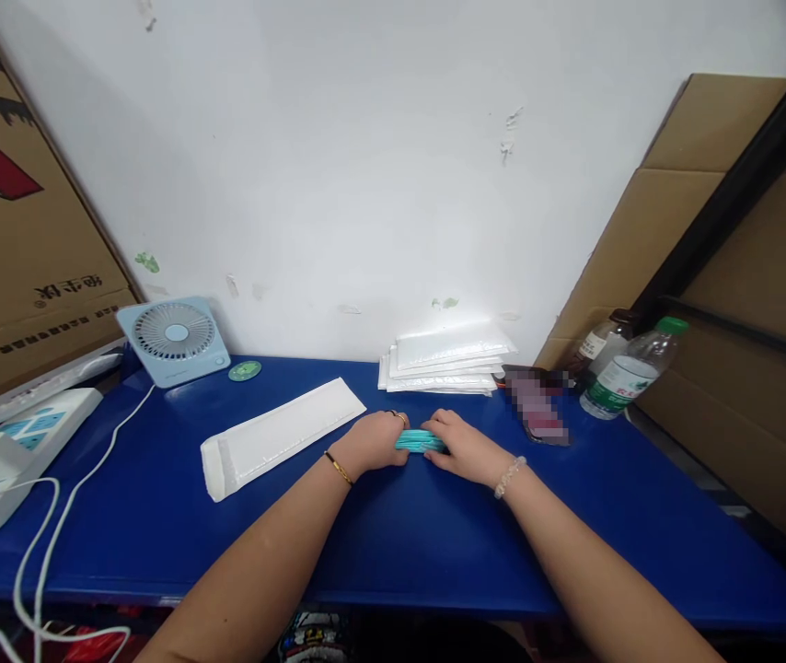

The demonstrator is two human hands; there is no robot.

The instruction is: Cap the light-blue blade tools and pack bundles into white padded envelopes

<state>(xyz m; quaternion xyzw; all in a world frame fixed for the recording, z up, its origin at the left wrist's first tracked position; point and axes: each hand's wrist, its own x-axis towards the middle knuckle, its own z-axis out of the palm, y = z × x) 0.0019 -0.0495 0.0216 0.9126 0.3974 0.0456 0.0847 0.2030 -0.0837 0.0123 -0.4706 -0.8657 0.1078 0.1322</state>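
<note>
A small stack of thin teal pieces (421, 441) is gripped between my two hands over the middle of the blue table; what kind of item it is I cannot make out. My left hand (374, 440) is closed round its left end, with a ring on one finger. Round the right end my right hand (466, 447) is closed as well, a beaded bracelet on its wrist. To the left of my left hand lies a long white padded envelope (286, 437), flat and slanted. Behind my hands, a pile of white padded envelopes (445, 361) rests against the wall.
A light blue fan (176, 339) and a round green disc (245, 371) stand at the back left, near a white power strip (40, 442) with cables. On the right are a phone (537, 405) and bottles (631, 373). Cardboard flanks both sides of the blue table (427, 552).
</note>
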